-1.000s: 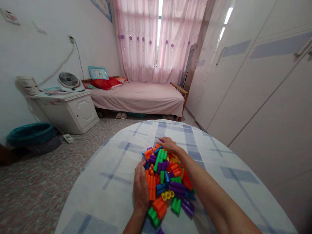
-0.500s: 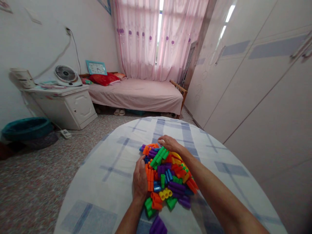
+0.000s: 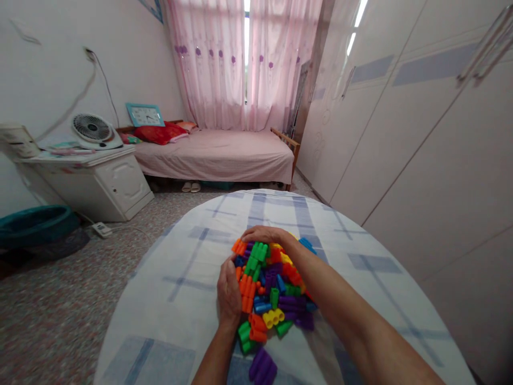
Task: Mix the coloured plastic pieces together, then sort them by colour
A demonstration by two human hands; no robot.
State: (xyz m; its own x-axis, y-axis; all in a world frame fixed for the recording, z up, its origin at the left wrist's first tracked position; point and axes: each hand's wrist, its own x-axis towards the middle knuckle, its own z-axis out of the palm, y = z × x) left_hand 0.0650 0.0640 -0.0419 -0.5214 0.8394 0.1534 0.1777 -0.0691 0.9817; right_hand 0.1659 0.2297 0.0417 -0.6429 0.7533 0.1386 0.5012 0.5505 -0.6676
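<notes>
A heap of colourful plastic building blocks (image 3: 272, 278) lies on the round table between my two hands. My left hand (image 3: 229, 291) rests along the left side of the heap, fingers stretched out, against orange blocks (image 3: 247, 293). Across the far side of the heap curves my right hand (image 3: 262, 233), its fingers extended and touching the blocks at the back. My right forearm hides part of the heap's right side. Green blocks (image 3: 256, 258) lie on top. Apart from the heap, a purple block (image 3: 263, 367) sits at the near edge.
A checked cloth (image 3: 180, 305) covers the table. Beyond stand a pink-covered bed (image 3: 216, 155) and a white cabinet (image 3: 120, 187) with a fan (image 3: 94, 130) on it. A teal-lined bin (image 3: 38, 224) is on the left floor; a tall wardrobe (image 3: 401, 144) lines the right.
My right hand has moved left and slightly nearer around the back of the heap, and blocks there have shifted. My left hand stays at the left side. The camera view has turned a little right.
</notes>
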